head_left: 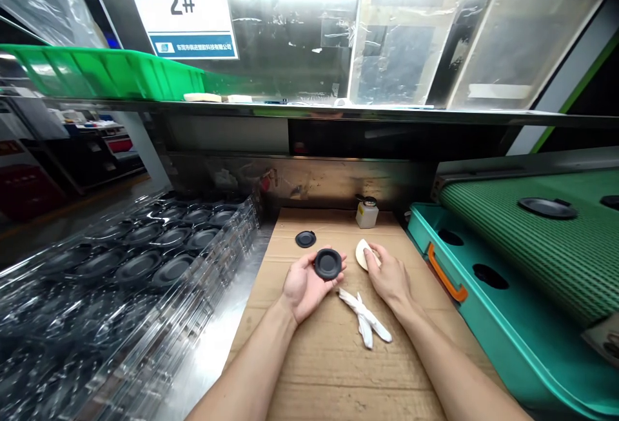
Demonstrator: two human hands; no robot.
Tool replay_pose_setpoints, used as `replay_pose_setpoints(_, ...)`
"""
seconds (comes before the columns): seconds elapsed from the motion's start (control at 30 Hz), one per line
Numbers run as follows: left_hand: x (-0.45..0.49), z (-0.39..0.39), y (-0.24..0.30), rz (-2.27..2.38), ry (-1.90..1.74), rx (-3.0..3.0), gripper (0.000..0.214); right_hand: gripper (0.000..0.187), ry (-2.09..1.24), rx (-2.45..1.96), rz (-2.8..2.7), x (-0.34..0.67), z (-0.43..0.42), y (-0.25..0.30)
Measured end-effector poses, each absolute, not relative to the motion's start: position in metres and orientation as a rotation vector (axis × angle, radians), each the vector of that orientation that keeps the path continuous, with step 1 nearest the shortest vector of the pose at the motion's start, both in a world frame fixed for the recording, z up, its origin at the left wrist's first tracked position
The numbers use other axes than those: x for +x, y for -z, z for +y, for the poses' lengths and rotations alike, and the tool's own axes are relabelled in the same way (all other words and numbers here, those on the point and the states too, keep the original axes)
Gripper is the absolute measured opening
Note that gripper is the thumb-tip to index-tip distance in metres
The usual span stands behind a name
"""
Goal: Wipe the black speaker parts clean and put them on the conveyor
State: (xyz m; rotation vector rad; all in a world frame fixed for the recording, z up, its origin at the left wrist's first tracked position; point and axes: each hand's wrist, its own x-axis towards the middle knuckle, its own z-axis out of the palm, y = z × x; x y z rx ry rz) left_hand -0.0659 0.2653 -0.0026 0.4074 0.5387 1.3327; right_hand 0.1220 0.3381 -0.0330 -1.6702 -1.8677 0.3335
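My left hand (300,289) is palm up with its fingers curled under a round black plastic lid (327,264), which it holds above the cardboard (309,376). To its right, my right hand (391,277) grips a cream-white pad (360,254) between thumb and fingers, apart from the lid. Another black lid (305,238) lies flat on the cardboard beyond my left hand. Between my forearms are crumpled white strips (363,318), perhaps cloth or finger covers; I cannot tell which. A small whitish bottle with a dark cap (367,213) stands at the cardboard's back edge.
Clear plastic trays (213,266) with many black lids fill the left side. On the right, a green conveyor belt (507,234) carries black parts above a teal bin (503,350) with an orange handle (447,274). A metal shelf (309,110) spans overhead, holding a green crate (111,74).
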Motion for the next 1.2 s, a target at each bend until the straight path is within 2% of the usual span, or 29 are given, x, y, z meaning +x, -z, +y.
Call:
replay_pose_setpoints(0.17, -0.039, 0.253, 0.000, 0.952, -1.645, 0.986, 0.073, 0.044, -0.340, -1.656, -1.875, 0.122, 0.340, 0.035)
replay_pose_setpoints(0.23, -0.031, 0.245, -0.005, 1.006, -1.698, 1.192, 0.081, 0.044, -0.334, -1.660, -1.877, 0.123, 0.340, 0.035)
replay_pose_setpoints(0.57, -0.025, 0.236, -0.016, 0.952, -1.739, 1.156, 0.079, 0.044, -0.343, -1.671, -1.884, 0.122, 0.340, 0.034)
replay_pose_setpoints(0.8, -0.022, 0.234, -0.013, 0.910, -1.854, 1.225, 0.059, 0.044, -0.326, -1.686, -1.865, 0.122, 0.341, 0.035)
replay_pose_setpoints(1.1, -0.021, 0.234, -0.009, 0.854, -1.847, 1.086, 0.062, 0.045, -0.339, -1.696, -1.857, 0.121, 0.339, 0.034)
replay_pose_setpoints(1.2, -0.021, 0.235, -0.007, 0.870, -1.901, 1.144, 0.072, 0.044, -0.334, -1.680, -1.857, 0.121, 0.339, 0.034)
